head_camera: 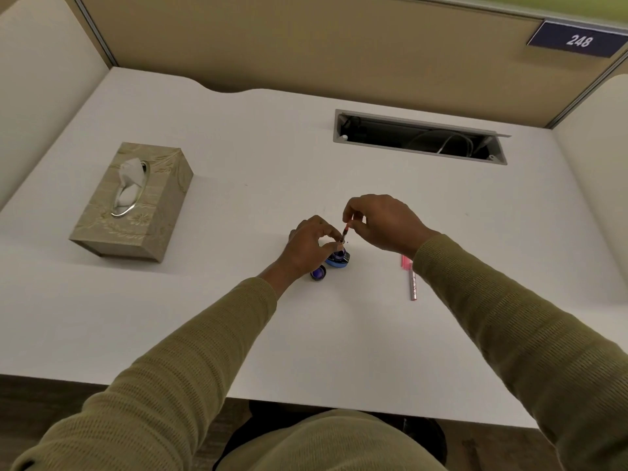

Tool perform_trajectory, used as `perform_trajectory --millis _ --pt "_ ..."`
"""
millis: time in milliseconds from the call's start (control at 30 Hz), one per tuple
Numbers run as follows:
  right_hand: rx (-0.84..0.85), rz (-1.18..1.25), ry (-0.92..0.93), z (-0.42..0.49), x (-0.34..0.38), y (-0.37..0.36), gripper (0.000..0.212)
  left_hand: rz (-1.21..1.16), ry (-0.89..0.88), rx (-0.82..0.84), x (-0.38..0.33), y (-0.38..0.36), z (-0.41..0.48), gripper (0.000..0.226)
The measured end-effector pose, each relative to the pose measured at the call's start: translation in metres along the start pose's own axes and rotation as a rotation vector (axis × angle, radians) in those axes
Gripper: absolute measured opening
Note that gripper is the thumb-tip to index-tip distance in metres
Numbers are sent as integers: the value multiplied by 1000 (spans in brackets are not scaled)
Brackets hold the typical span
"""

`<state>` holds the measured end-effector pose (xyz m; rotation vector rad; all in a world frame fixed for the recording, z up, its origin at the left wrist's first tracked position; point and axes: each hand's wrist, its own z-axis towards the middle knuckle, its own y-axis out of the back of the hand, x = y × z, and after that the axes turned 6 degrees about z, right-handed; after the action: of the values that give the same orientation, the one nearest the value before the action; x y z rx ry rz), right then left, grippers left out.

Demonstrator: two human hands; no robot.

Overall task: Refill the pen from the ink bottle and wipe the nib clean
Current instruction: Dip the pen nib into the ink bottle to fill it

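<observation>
Sleeves: two olive knit sleeves point(190, 355) are seen reaching in from 6 o'clock over the near desk edge.
Desk: the white desk point(306, 334) is walled by partitions at 9, 12 and 3 o'clock; wide bare room is left at 6 and 12 o'clock of the hands.
Left hand: the left hand point(307, 248) is curled round the ink bottle point(339, 258), steadying it.
Right hand: the right hand point(380, 222) is pinched on the pen point(346, 231), tilted, nib end lowered at the bottle mouth.
Bottle cap: the cap point(318, 274) is lying at the bottle's 8 o'clock, just beside it.
Pen barrel: a pink barrel point(410, 278) is lying at 3 o'clock, partly hidden by the right sleeve.
Tissue box: the tissue box point(136, 202) is at 10 o'clock, well apart, a tissue poking from its slot.
Cable tray: the open cable tray point(419, 137) at 1 o'clock is holding cables.
</observation>
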<state>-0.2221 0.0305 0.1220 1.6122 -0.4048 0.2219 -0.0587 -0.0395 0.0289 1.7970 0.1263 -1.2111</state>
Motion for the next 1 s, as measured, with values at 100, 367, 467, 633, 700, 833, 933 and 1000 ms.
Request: perform_trajectory --millis 100,367,467,633,700,833,933,1000 --pt "-15 -12 -13 0 -1 -1 15 -8 -7 -1 1 0 0 8" --pt "-34 -10 16 -2 0 0 12 9 -22 3 0 1 1 11" --pt "-40 -18 5 -2 -1 0 13 0 -26 4 0 1 0 10" --pt "-51 -13 12 -4 -2 -1 23 -18 -30 -9 -1 1 -1 12" --pt "-36 -9 20 -5 -1 -1 16 -11 -23 -7 -1 2 -1 10" --pt "-25 -22 20 -5 -1 -1 11 -7 -19 7 -1 2 -2 11" --pt "-34 -26 16 -5 0 -1 14 -16 -34 2 -2 3 -3 15" --pt "-38 -24 12 -6 0 0 17 -10 -37 4 -3 3 -3 15"
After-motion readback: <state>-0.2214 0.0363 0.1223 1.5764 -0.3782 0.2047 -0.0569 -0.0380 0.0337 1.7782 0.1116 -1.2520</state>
